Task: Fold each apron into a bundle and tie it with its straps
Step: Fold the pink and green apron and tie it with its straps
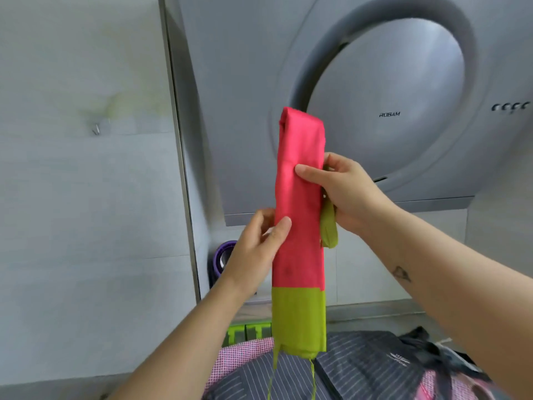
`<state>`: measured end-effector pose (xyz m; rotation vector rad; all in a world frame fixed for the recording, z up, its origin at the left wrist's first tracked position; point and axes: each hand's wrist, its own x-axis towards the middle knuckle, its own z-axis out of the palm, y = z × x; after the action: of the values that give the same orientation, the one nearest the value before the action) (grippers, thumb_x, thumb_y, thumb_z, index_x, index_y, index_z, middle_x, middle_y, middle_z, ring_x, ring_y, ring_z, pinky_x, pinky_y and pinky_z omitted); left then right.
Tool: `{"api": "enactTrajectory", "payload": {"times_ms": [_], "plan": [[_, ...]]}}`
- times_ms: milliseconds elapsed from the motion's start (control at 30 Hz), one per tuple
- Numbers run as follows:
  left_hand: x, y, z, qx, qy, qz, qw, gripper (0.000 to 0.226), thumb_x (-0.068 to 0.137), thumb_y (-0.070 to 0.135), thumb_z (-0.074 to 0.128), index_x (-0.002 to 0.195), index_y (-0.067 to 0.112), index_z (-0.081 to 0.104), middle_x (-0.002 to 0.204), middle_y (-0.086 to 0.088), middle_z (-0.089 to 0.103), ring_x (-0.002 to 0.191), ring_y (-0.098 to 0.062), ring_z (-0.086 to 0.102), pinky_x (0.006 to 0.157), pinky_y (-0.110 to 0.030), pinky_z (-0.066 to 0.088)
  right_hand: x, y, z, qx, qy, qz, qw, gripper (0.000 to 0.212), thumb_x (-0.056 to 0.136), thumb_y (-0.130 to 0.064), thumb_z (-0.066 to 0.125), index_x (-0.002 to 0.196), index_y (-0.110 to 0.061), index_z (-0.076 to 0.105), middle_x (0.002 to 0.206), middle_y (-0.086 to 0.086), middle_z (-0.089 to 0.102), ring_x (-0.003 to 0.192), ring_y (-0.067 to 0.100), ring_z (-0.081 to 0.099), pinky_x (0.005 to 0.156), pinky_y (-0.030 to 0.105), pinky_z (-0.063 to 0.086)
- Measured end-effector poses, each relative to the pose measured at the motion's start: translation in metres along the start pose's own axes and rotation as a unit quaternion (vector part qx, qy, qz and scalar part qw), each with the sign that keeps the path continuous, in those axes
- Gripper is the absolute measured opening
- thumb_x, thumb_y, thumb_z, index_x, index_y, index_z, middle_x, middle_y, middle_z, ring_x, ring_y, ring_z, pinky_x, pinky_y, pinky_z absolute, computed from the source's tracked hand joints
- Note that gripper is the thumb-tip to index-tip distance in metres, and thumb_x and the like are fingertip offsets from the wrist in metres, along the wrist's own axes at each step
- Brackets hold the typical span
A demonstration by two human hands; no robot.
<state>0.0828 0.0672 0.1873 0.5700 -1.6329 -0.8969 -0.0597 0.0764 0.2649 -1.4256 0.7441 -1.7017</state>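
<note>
A pink apron (298, 197) with a green lower band, folded lengthwise into a narrow upright strip, is held up in front of me. My left hand (255, 249) pinches its left edge at mid-height, thumb on the front. Higher up, my right hand (343, 189) grips the right edge, thumb across the front. A green strap loop (328, 226) hangs below my right hand. Two thin green straps (272, 376) dangle from the bottom end.
A grey range hood (389, 90) fills the wall behind. Below lie several other aprons: a grey striped one (360, 368) and a pink checked one (245, 350). A purple-lidded jar (225, 255) and a green rack (248, 333) stand at the counter's back. Tiled wall on the left.
</note>
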Motion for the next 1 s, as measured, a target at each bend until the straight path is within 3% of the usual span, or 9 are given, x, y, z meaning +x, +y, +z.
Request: {"api": "enactTrajectory", "payload": {"times_ms": [133, 267, 433, 533, 600, 667, 767, 900, 1000], "plan": [[-0.004, 0.004, 0.001, -0.108, -0.063, -0.073, 0.989, 0.038, 0.079, 0.039, 0.056, 0.107, 0.015, 0.065, 0.104, -0.006, 0.072, 0.094, -0.019, 0.069, 0.083, -0.032, 0.056, 0.004, 0.005, 0.000, 0.068, 0.035, 0.042, 0.996, 0.019, 0.083, -0.001, 0.066, 0.075, -0.011, 0.052, 0.068, 0.009, 0.062, 0.053, 0.017, 0.061, 0.051, 0.027, 0.056], [-0.004, 0.005, 0.002, -0.130, -0.066, -0.133, 0.980, 0.029, 0.080, 0.030, 0.057, 0.099, 0.011, 0.068, 0.093, -0.008, 0.074, 0.079, -0.017, 0.071, 0.074, -0.027, 0.058, 0.005, 0.015, -0.004, 0.043, 0.042, 0.049, 0.997, 0.021, 0.082, -0.006, 0.069, 0.072, -0.012, 0.052, 0.063, 0.006, 0.061, 0.050, 0.014, 0.059, 0.050, 0.025, 0.053], [-0.014, -0.011, -0.005, -0.114, -0.022, -0.176, 0.977, 0.018, 0.094, 0.016, 0.052, 0.094, 0.005, 0.067, 0.074, -0.007, 0.072, 0.060, -0.013, 0.067, 0.056, -0.022, 0.054, 0.004, 0.033, -0.042, -0.122, -0.058, 0.156, 0.978, 0.021, 0.081, -0.022, 0.072, 0.088, -0.009, 0.057, 0.080, 0.012, 0.055, 0.069, 0.022, 0.054, 0.066, 0.032, 0.047], [-0.020, -0.021, -0.013, -0.102, 0.007, -0.208, 0.973, 0.018, 0.094, 0.015, 0.052, 0.095, 0.005, 0.067, 0.071, -0.006, 0.071, 0.056, -0.012, 0.065, 0.054, -0.022, 0.053, 0.001, 0.055, -0.072, -0.374, 0.031, 0.112, 0.920, 0.023, 0.079, -0.029, 0.075, 0.089, -0.015, 0.060, 0.090, 0.008, 0.059, 0.080, 0.022, 0.056, 0.070, 0.031, 0.046], [-0.020, -0.027, -0.018, -0.099, 0.024, -0.217, 0.971, 0.018, 0.094, 0.015, 0.052, 0.098, 0.003, 0.066, 0.072, -0.006, 0.072, 0.057, -0.013, 0.065, 0.055, -0.022, 0.054, -0.012, 0.065, -0.077, -0.435, 0.096, 0.044, 0.894, 0.024, 0.080, -0.036, 0.072, 0.088, -0.015, 0.063, 0.090, 0.006, 0.062, 0.077, 0.020, 0.056, 0.065, 0.026, 0.041], [-0.020, -0.029, -0.020, -0.100, 0.028, -0.221, 0.970, 0.018, 0.095, 0.014, 0.052, 0.098, 0.003, 0.066, 0.073, -0.006, 0.072, 0.058, -0.013, 0.066, 0.056, -0.023, 0.055, -0.033, 0.071, -0.063, -0.309, 0.008, 0.157, 0.938, 0.041, 0.083, -0.052, 0.060, 0.086, -0.011, 0.065, 0.085, 0.006, 0.064, 0.070, 0.018, 0.056, 0.062, 0.025, 0.042], [-0.019, -0.029, -0.012, -0.076, 0.000, -0.221, 0.972, 0.016, 0.096, 0.013, 0.051, 0.094, 0.007, 0.066, 0.072, -0.005, 0.072, 0.058, -0.013, 0.066, 0.057, -0.023, 0.055, -0.051, 0.083, -0.037, -0.136, -0.147, 0.353, 0.914, 0.074, 0.067, -0.073, 0.043, 0.101, -0.010, 0.063, 0.098, 0.007, 0.065, 0.081, 0.018, 0.060, 0.070, 0.029, 0.049], [-0.018, -0.028, -0.004, -0.080, -0.018, -0.221, 0.972, 0.015, 0.093, 0.015, 0.053, 0.094, 0.008, 0.067, 0.077, -0.008, 0.072, 0.063, -0.016, 0.066, 0.065, -0.028, 0.054, -0.041, 0.093, -0.026, 0.032, -0.155, 0.317, 0.935, 0.068, 0.069, -0.066, 0.059, 0.120, -0.020, 0.062, 0.114, 0.003, 0.067, 0.100, 0.017, 0.063, 0.083, 0.034, 0.050], [-0.016, -0.027, -0.009, -0.126, 0.013, -0.238, 0.963, 0.029, 0.077, 0.023, 0.061, 0.097, 0.003, 0.069, 0.079, -0.015, 0.071, 0.063, -0.022, 0.066, 0.067, -0.033, 0.055, -0.036, 0.087, -0.033, 0.091, -0.197, 0.269, 0.938, 0.039, 0.064, -0.037, 0.078, 0.097, -0.020, 0.068, 0.095, 0.000, 0.068, 0.088, 0.013, 0.065, 0.081, 0.032, 0.050]]}}
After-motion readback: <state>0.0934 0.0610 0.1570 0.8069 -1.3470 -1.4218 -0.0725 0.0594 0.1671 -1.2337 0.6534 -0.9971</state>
